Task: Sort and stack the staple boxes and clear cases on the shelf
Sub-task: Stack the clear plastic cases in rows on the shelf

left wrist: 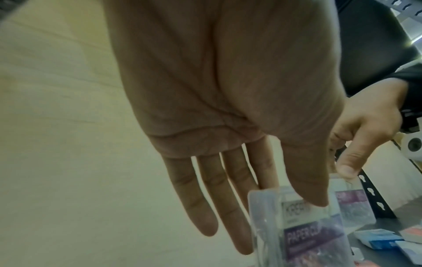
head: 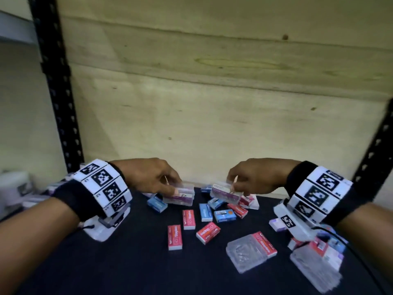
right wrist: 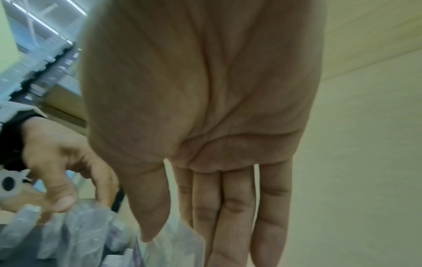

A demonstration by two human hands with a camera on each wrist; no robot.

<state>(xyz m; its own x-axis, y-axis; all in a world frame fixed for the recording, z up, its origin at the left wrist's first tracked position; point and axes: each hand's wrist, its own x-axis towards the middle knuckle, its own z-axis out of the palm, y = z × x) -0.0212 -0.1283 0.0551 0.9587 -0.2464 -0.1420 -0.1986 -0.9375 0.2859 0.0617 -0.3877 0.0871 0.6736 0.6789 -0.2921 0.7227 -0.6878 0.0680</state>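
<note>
My left hand (head: 172, 188) pinches a clear case with a purple label (head: 180, 196) just above the dark shelf surface (head: 127, 262). The left wrist view shows the thumb on that case (left wrist: 308, 234), with the fingers behind it. To its right, my right hand (head: 233, 185) pinches a second clear case (head: 225, 193), tilted and lifted; it appears blurred in the right wrist view (right wrist: 180, 243). Red staple boxes (head: 174, 237) and blue staple boxes (head: 205, 212) lie scattered below both hands.
Two more clear cases (head: 251, 251) (head: 314, 260) lie at the front right. Black slotted uprights (head: 57, 92) (head: 374, 150) frame the shelf, and a wooden back panel (head: 212, 103) closes it. Blurred items sit at the far left (head: 19, 188).
</note>
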